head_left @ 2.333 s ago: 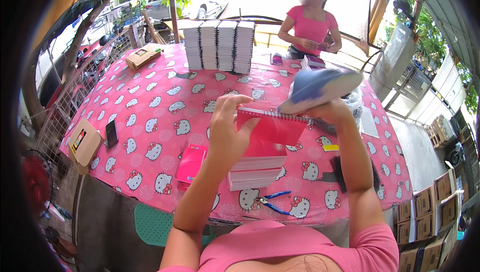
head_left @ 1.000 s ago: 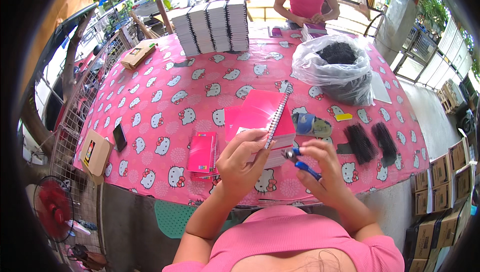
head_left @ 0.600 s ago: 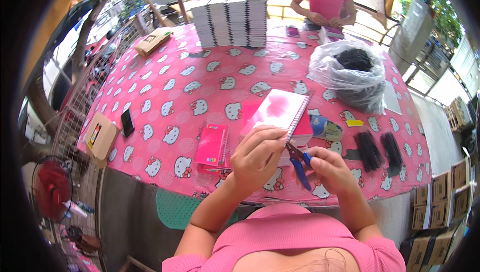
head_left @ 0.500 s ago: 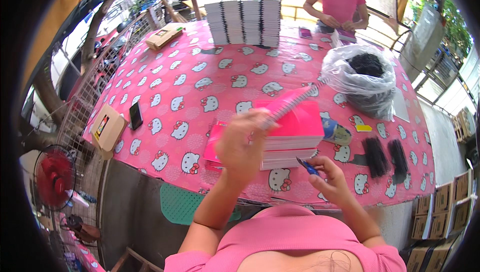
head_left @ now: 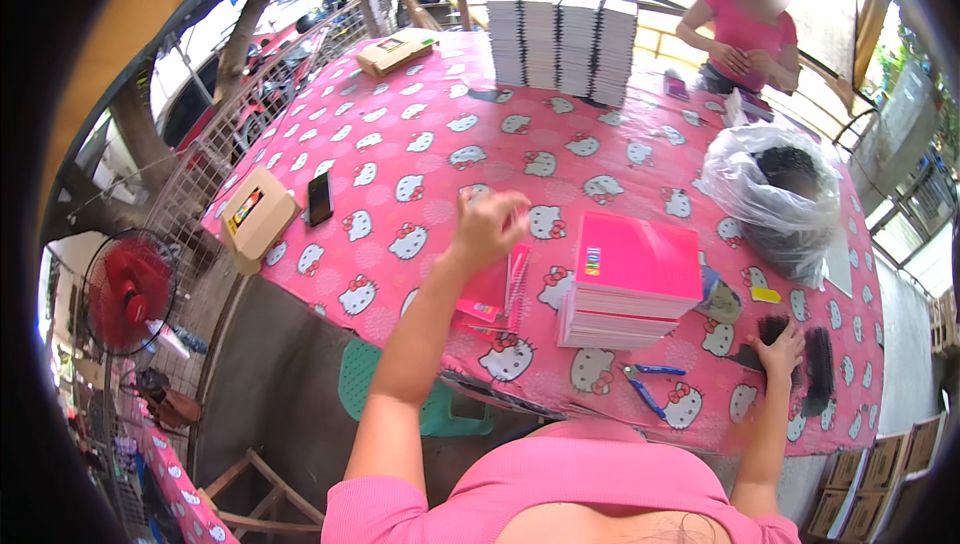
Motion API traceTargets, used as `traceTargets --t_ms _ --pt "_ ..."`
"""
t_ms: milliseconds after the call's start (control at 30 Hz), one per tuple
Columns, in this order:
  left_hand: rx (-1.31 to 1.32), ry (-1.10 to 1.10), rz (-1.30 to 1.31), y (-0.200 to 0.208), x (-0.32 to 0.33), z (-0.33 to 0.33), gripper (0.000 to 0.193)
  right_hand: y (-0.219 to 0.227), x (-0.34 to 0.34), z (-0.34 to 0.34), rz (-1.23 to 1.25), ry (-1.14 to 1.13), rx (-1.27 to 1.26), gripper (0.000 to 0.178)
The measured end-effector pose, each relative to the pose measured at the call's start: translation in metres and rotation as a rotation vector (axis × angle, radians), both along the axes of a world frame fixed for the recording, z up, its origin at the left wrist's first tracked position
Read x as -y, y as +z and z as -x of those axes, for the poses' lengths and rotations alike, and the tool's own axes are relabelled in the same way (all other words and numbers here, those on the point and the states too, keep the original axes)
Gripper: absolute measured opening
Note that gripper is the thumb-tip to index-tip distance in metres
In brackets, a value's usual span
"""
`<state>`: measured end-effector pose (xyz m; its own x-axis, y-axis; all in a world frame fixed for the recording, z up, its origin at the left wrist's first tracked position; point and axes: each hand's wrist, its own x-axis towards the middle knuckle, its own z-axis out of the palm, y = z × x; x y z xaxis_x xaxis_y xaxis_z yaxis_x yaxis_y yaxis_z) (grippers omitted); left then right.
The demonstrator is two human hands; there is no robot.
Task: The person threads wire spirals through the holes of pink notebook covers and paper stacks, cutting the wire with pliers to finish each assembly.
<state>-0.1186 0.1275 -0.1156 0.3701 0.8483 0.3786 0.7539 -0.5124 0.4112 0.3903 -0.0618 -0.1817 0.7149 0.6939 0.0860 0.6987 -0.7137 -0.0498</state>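
Observation:
My left hand hovers blurred above the pink patterned tablecloth with nothing in it, fingers loosely apart. Just below it lies a small pile of pink spiral notebooks. To its right stands a thick stack of pink covers and white sheets. My right hand reaches to the right and rests with spread fingers on a row of black spiral coils. Blue-handled pliers lie on the cloth near the front edge, between my arms.
A clear plastic bag of black coils sits at the right. Tall stacks of bound notebooks stand at the back, with a person in pink beyond. A phone, a cardboard box, a red fan and a green stool are on the left.
My left hand has let go of the pink spiral notebook and lifted. My right hand has put the pliers down on the cloth and moved right onto the black coils.

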Motion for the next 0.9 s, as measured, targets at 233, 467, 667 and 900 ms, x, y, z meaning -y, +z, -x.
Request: traceTargets --t_ms 233,467,667,900 --pt "-0.179 0.030 0.365 -0.058 0.002 -0.008 0.054 -0.018 0.008 -0.064 -0.117 0.221 0.008 0.023" --pt "0.430 -0.348 0.303 0.120 0.009 -0.102 0.033 -0.003 0.004 -0.077 -0.078 0.304 0.173 0.017" --pt "-0.120 -0.420 0.490 0.141 0.001 -0.137 0.023 0.035 -0.004 -0.009 -0.528 0.451 -0.027 0.022" --pt "0.156 -0.402 0.262 0.149 0.014 -0.137 0.018 0.113 -0.022 0.079 -0.762 0.659 -0.508 0.016"
